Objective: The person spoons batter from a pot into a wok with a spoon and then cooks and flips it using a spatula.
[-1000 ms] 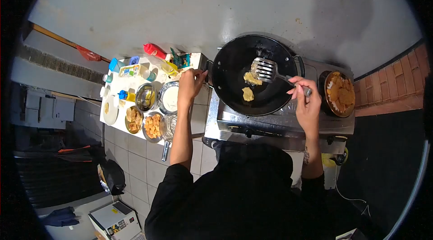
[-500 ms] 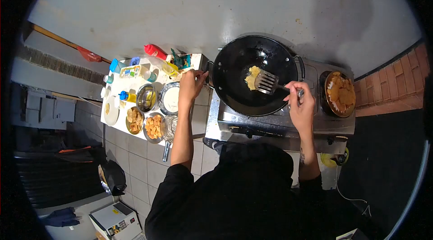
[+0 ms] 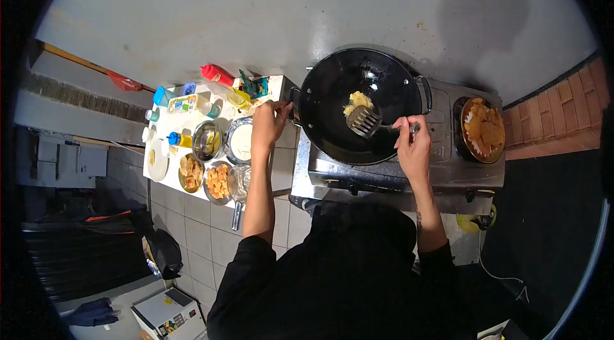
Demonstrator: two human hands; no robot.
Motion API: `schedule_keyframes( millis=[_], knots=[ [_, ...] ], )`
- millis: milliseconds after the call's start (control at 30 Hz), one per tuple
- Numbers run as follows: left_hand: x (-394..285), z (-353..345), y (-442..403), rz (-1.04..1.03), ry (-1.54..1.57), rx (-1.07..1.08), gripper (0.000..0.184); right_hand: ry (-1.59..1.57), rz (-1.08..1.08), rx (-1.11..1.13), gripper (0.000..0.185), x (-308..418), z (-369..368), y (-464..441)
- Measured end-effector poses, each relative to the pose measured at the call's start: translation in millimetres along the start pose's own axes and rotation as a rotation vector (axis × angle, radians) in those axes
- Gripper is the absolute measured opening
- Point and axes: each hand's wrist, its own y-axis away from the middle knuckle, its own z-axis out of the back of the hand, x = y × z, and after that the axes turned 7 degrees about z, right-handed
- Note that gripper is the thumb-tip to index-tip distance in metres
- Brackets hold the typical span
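Note:
A black wok (image 3: 332,139) sits on the stove, with a small pale-yellow clump of food (image 3: 358,102) in its middle. My right hand (image 3: 413,143) is closed around the handle of a slotted metal spatula (image 3: 366,121). The spatula's blade lies in the wok, against the near side of the clump. At the wok's left side, my left hand (image 3: 268,124) has its fingers pinched on the wok's left handle (image 3: 295,105).
Left of the stove (image 3: 467,172), a white table (image 3: 167,172) carries a bowl of orange chunks (image 3: 219,181), a bowl of white powder or cream (image 3: 242,142), a metal bowl (image 3: 208,140) and several bottles. A plate of fried food (image 3: 483,130) stands on the stove's right side.
The spatula has shifted left and slightly toward me within the wok, and my right hand moved left with it. My left hand stays at the wok handle.

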Motion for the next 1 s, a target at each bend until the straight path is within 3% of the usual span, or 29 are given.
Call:
schedule_keyframes(
  millis=[167, 233, 367, 433, 567, 633, 1000],
  knots=[
    [0.8, -1.1, -0.5, -0.014, -0.004, 0.002, 0.025, 0.016, 0.015, -0.003, 0.007, -8.3, -7.4, 3.4],
    [-0.9, -0.2, -1.9, -0.004, 0.020, 0.021, 0.025, 0.055, 0.176, -0.067, 0.007, -13.7, -10.7, 3.4],
    [-7.1, 4.7, -0.6, 0.015, -0.006, 0.040, 0.025, 0.090, 0.146, -0.029, 0.008, -7.4, -8.8, 2.5],
    [-6.7, 4.5, -1.0, 0.009, -0.001, 0.036, 0.027, 0.008, 0.026, 0.027, 0.009, 3.3, -7.5, 1.3],
    [-1.5, 2.0, -2.4, -0.023, -0.004, 0.005, 0.028, 0.028, 0.069, 0.121, 0.009, 20.1, -4.8, -0.7],
    [-1.8, 3.9, -2.7, -0.023, -0.006, 0.020, 0.029, 0.034, 0.231, 0.098, 0.010, 22.2, -3.4, -2.5],
    [1.6, 2.1, -4.1, -0.010, -0.001, 0.018, 0.029, 0.048, 0.415, 0.350, 0.017, 45.3, 7.5, 5.6]
  ],
)
